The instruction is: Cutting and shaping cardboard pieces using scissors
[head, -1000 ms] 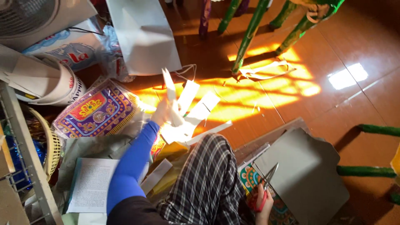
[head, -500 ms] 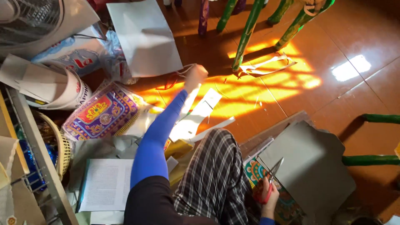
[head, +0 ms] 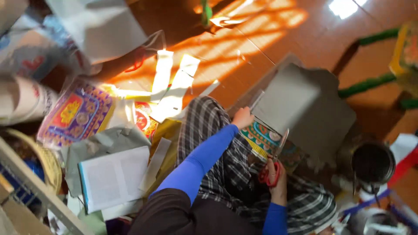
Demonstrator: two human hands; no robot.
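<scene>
My left hand (head: 242, 117) grips the edge of a grey cardboard sheet (head: 300, 104) that lies over a colourful patterned paper (head: 265, 141) on my checked trouser leg (head: 209, 126). My right hand (head: 275, 176) holds red-handled scissors (head: 272, 167), blades pointing up toward the patterned paper's edge. Both arms wear blue sleeves.
White paper strips (head: 174, 93) lie on the sunlit orange floor. A patterned packet (head: 76, 113) and an open booklet (head: 113, 178) lie at the left, beside a wicker basket (head: 45, 161). A dark metal pot (head: 372, 163) stands at the right. Green poles (head: 370, 80) cross the far right.
My left arm has pulled back from the paper strips on the floor and now grips the grey cardboard on my lap. The view has swung down and to the right.
</scene>
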